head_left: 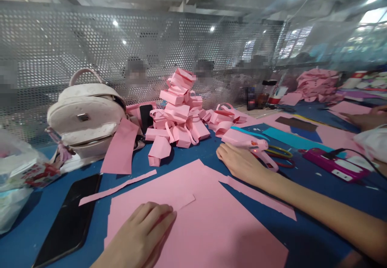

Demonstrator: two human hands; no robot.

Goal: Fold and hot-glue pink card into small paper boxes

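Note:
My left hand [146,229] rests on a stack of large pink paper sheets [223,219], its fingers pressed together on a small pink paper strip [186,202] that sticks out past the fingertips. My right hand [237,162] is stretched forward with curled fingers, right beside a pink glue gun [248,143]. What those fingers hold, if anything, is hidden. Under my right forearm lies a long pink strip [263,199]. Farther back rises a heap of folded pink paper boxes [178,114], some with looped handles.
At left are a black phone [71,215], a white backpack [87,116] and a plastic bag [18,171]. A purple power strip [335,164] with a black cord lies at right, near colored paper strips [293,139]. A perforated metal screen [145,46] stands behind; another person's hand shows far right.

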